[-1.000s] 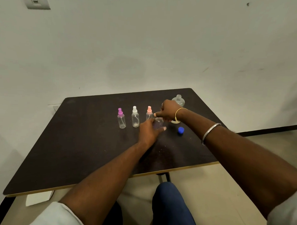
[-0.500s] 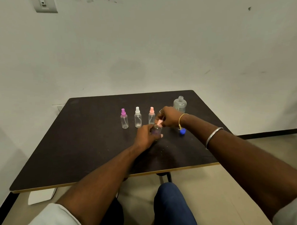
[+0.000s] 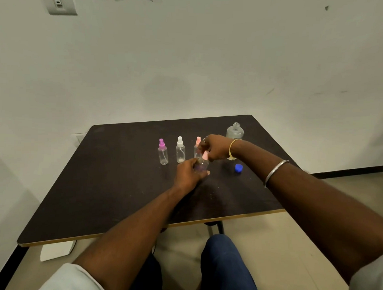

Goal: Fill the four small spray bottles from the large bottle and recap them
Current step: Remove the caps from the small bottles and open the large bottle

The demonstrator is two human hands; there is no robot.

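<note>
Here left fingers [image 3: 203,173] grip the small bottle [image 3: 201,165], right fingers [image 3: 211,154] pinching its pink cap [image 3: 205,155].

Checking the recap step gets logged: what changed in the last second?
The left hand, loosely spread beside the fourth small bottle a second ago, now grips it. The right hand has brought the pink spray cap down to its neck and pinches it there. Unchanged: the three capped small bottles in their row, the open large bottle, the blue cap on the table.

Dark table [image 3: 119,185] against white wall [image 3: 211,58] bearing perhaps a switch [image 3: 61,2].
</note>
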